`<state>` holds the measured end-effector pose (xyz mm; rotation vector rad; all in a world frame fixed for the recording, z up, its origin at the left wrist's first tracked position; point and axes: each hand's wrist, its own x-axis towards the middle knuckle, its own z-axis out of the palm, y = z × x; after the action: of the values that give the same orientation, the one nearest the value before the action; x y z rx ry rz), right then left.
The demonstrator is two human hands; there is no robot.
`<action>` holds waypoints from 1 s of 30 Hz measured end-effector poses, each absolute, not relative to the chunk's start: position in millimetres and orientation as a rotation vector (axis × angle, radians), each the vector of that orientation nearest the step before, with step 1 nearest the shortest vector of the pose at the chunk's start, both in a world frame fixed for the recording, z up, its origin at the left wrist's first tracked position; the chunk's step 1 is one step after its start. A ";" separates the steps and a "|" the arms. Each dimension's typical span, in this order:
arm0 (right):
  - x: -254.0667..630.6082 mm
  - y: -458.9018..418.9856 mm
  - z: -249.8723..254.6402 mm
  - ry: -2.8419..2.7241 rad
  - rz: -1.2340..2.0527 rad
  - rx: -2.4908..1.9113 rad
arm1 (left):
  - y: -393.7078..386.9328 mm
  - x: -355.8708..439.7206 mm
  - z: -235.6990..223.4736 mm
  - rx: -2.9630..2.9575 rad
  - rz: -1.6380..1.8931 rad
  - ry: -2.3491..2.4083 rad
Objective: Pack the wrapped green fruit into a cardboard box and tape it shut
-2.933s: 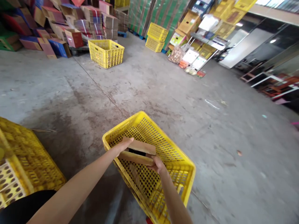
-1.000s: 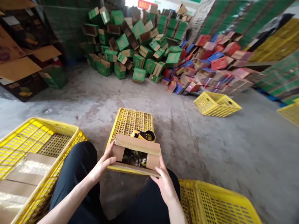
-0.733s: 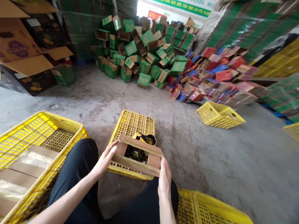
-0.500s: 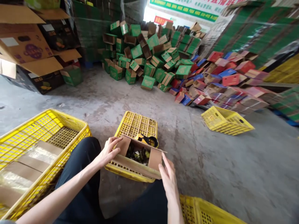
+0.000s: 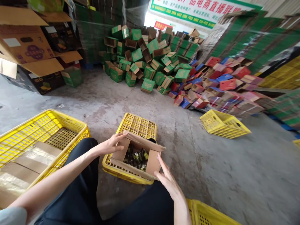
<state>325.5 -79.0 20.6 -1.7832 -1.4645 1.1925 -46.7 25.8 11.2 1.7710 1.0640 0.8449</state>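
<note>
A small cardboard box [image 5: 153, 162] stands in front of me on an upturned yellow crate [image 5: 140, 124]. Its two end flaps lie folded inward, while the long flaps stick outward. Dark, glossy items with yellow-green patches [image 5: 137, 157] show through the gap; their kind is unclear. My left hand [image 5: 112, 145] rests at the left end, fingers stretched along the far flap and thumb over the end flap. At the right end, my right hand [image 5: 168, 178] touches the box edge with fingers extended and apart. Behind the far flap, only a black bit of the tape dispenser [image 5: 152, 140] shows.
At left, a yellow crate [image 5: 85, 128] contains taped cardboard boxes [image 5: 45, 153]. Another yellow crate [image 5: 207, 215] sits by my right leg, and one [image 5: 223, 125] lies farther right. Heaps of green boxes [image 5: 148, 85] and red-blue boxes [image 5: 227, 84] cover the floor behind.
The far long flap has tilted up and now hides most of the tape dispenser. My left hand has moved slightly up with it; my right hand has shifted lower along the right end.
</note>
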 end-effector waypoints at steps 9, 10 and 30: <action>321.8 -100.3 35.3 -1.598 1.303 -1.696 | 54.2 -16.7 -24.4 2.025 0.909 1.264; 320.7 -103.4 37.8 -1.636 1.304 -1.697 | 55.5 -16.8 -26.7 2.028 0.885 1.253; 278.4 -102.0 36.9 -1.993 0.745 -2.208 | 52.8 7.1 -8.4 2.058 0.444 1.423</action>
<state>278.4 -102.0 36.9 -2.2076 -1.9931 0.7449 7.1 52.8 -8.4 2.0577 1.4228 0.4442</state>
